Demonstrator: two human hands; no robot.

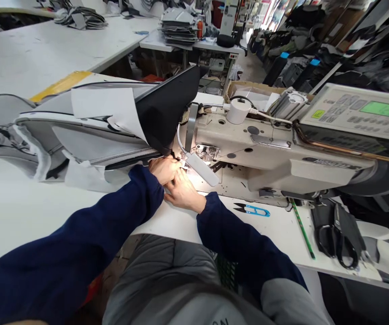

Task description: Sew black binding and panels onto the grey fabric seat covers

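Left hand [164, 170] and right hand [185, 192] touching, fingers bent in; tips hidden, cannot tell if pinching. Big grey cloth bundle with dark trim [79, 141] left of hands, near end by fingers, on smooth white table [5, 216]. Looks soft, floppy, bulky; good hold at near edge. Cream metal sewing machine [228, 135] beside hands. Small blue snips [258, 211] farther right.

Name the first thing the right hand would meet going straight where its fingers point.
Most likely the left hand, just beyond the fingertips of the right hand; the picture leaves unclear whether they already touch.
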